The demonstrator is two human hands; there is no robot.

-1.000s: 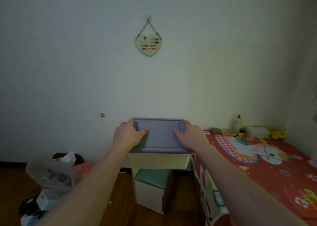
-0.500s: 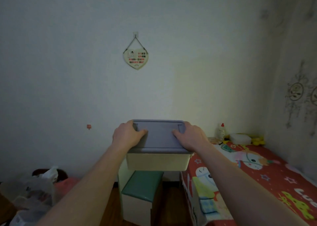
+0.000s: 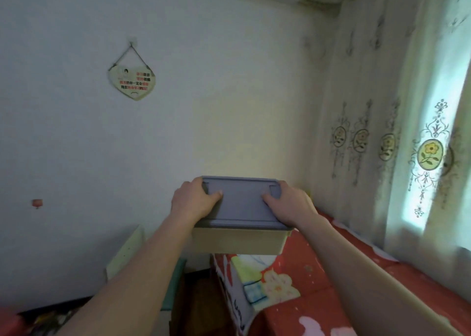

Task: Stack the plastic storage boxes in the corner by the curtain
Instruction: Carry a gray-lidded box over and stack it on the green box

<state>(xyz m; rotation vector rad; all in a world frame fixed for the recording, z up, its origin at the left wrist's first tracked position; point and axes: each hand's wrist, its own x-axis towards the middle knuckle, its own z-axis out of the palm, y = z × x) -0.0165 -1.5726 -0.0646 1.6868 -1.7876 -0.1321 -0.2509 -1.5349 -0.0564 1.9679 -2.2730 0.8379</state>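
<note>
Both hands, the left hand (image 3: 194,202) and the right hand (image 3: 289,203), are gripping 1 storage box (image 3: 240,223), its grey lid (image 3: 240,203) lying under the thumbs, airborne short of the curtain (image 3: 397,121) corner. Fingers could be slipping, tipping it bedward.

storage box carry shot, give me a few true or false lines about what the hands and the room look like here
1. Both hands hold the storage box, left hand and right hand at opposite ends. True.
2. The box lid is green. False: it is grey-blue on a cream base.
3. The box rests on the bed. False: it is held in the air.
4. A heart-shaped plaque hangs on the wall. True.
5. The curtain is on the left. False: it is on the right.
</note>
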